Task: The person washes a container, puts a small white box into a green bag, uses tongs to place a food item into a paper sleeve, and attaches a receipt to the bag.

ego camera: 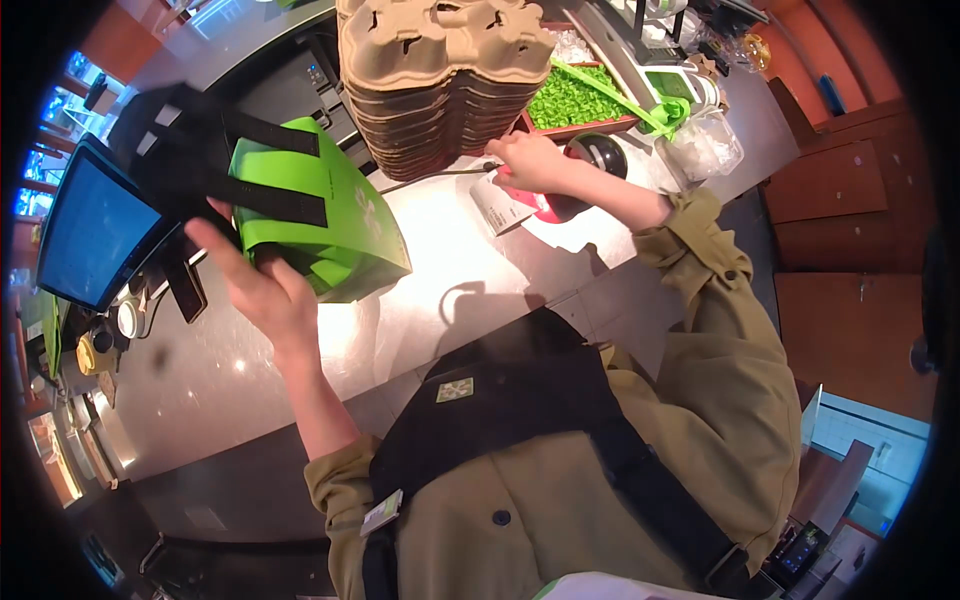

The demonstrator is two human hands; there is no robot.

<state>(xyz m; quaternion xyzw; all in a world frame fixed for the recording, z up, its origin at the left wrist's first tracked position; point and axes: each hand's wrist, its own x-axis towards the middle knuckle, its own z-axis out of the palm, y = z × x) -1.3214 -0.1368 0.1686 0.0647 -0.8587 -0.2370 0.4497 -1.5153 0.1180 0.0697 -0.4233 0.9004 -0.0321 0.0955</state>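
Note:
A bright green bag (322,202) with black straps leans on the metal counter (442,247), its dark upper end blurred. At its near edge is my left hand (262,292), gripping the bag with one finger stretched along the outside and the rest partly hidden. My right hand (532,161) is bent over a printed paper slip (499,204) and a thin black cable (435,174). Beside that hand lie a pink-red object (555,206) and a glossy black rounded device (600,154). Whether the right fingers pinch anything is hidden.
Molded-pulp cup carriers (442,97) are stacked high behind the counter's middle. A tray of small green pieces (577,97) and a clear plastic tub (705,146) stand to the right. On the left are a screen (97,225) and a phone-like black device (185,289).

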